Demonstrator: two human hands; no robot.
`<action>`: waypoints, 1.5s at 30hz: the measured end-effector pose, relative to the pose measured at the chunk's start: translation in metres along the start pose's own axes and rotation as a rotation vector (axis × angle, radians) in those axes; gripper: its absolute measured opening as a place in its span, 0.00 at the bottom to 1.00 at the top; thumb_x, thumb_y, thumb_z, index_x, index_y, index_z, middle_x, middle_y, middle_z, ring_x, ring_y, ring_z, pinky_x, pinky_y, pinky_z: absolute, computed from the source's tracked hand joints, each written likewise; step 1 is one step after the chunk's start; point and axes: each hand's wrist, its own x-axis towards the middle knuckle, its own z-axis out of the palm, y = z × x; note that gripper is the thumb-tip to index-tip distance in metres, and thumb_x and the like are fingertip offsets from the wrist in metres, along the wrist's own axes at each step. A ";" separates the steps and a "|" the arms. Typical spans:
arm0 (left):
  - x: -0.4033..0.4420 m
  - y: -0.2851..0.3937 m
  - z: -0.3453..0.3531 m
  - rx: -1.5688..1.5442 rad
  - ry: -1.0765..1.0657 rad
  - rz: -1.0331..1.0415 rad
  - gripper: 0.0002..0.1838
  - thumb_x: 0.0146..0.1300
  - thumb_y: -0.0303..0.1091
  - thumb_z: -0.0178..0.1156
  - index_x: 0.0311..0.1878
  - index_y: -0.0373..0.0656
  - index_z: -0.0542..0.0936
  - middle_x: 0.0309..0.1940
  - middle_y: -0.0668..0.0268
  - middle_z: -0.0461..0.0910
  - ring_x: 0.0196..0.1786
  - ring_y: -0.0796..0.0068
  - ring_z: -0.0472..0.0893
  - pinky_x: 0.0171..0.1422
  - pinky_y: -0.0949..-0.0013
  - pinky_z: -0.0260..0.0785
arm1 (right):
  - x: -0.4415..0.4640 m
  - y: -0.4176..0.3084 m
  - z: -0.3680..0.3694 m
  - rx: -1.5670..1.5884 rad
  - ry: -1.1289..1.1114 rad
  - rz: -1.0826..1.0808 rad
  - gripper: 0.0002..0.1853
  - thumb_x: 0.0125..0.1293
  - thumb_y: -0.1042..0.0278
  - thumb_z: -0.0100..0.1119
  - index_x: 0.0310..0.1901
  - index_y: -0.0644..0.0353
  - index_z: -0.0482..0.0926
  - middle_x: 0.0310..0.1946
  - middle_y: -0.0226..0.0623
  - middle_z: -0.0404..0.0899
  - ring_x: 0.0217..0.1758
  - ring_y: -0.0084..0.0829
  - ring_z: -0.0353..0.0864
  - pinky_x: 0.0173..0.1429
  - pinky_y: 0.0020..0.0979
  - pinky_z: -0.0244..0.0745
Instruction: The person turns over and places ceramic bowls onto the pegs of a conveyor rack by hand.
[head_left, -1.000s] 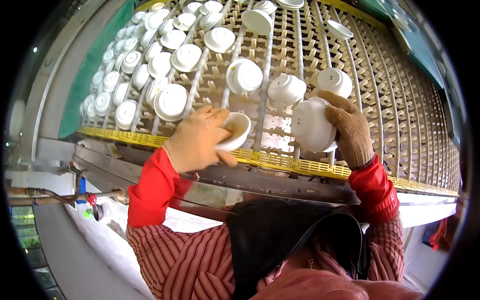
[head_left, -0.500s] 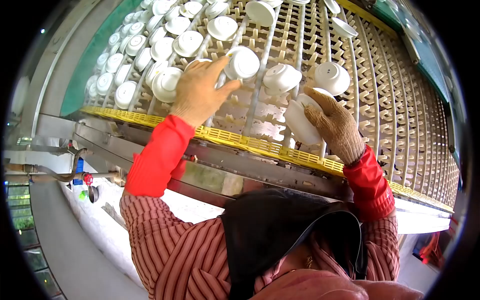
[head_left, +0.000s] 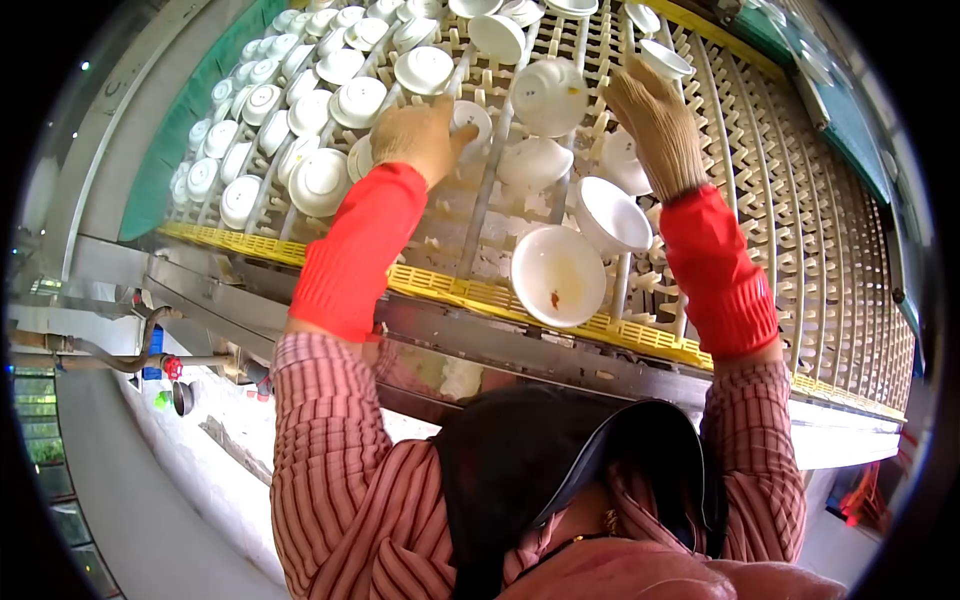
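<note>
My left hand [head_left: 418,140], in a tan knit glove, is at the left edge of an upside-down white bowl [head_left: 472,126]. Its thumb lies against the bowl, and the other fingers are partly hidden. My right hand [head_left: 652,122], in a similar glove, reaches forward over the rack with fingers extended. Left of its fingertips is a blurred white bowl [head_left: 549,97], base toward me. Another bowl [head_left: 535,163] sits between my hands, and one [head_left: 622,160] is partly behind my right wrist. Nearer me, a stained bowl [head_left: 558,276] and a second bowl [head_left: 612,215] show their insides.
A pegged conveyor rack [head_left: 790,220] spans the view, with a yellow edge strip [head_left: 450,290] along my side. Many overturned bowls [head_left: 320,182] fill its left part. A metal frame [head_left: 530,340] runs below; a pipe with a red valve [head_left: 173,367] stands at lower left.
My right hand has let go of the white crockery and moved forward. Two bowls now rest insides up near the edge. Bowls on the rack have shifted left; my left hand moved slightly right.
</note>
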 end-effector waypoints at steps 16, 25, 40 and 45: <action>-0.135 0.047 -0.012 -0.630 -0.237 0.780 0.19 0.65 0.49 0.75 0.39 0.39 0.90 0.35 0.57 0.88 0.50 0.50 0.88 0.70 0.49 0.76 | -0.041 -0.088 -0.110 0.605 -0.830 0.667 0.26 0.80 0.46 0.66 0.66 0.59 0.87 0.46 0.47 0.93 0.47 0.50 0.94 0.55 0.45 0.90; -0.135 0.067 -0.019 -0.416 0.162 0.761 0.26 0.69 0.52 0.73 0.28 0.36 0.85 0.35 0.52 0.86 0.48 0.45 0.85 0.57 0.50 0.79 | -0.068 -0.045 -0.082 1.040 -0.183 1.015 0.24 0.85 0.59 0.58 0.71 0.69 0.83 0.53 0.40 0.93 0.52 0.28 0.91 0.60 0.29 0.84; -0.092 -0.003 -0.021 -0.583 0.244 -0.211 0.25 0.74 0.56 0.66 0.50 0.40 0.90 0.44 0.46 0.89 0.54 0.47 0.89 0.61 0.49 0.79 | -0.055 0.031 0.000 0.082 -0.484 0.321 0.22 0.87 0.59 0.58 0.71 0.65 0.82 0.61 0.49 0.90 0.63 0.44 0.91 0.67 0.40 0.86; -0.079 0.038 -0.005 -0.366 0.415 0.095 0.31 0.72 0.63 0.69 0.61 0.43 0.87 0.49 0.49 0.89 0.57 0.47 0.88 0.59 0.46 0.79 | -0.039 0.018 0.003 0.213 -0.224 0.390 0.17 0.81 0.68 0.58 0.66 0.62 0.83 0.58 0.51 0.90 0.61 0.51 0.91 0.64 0.44 0.86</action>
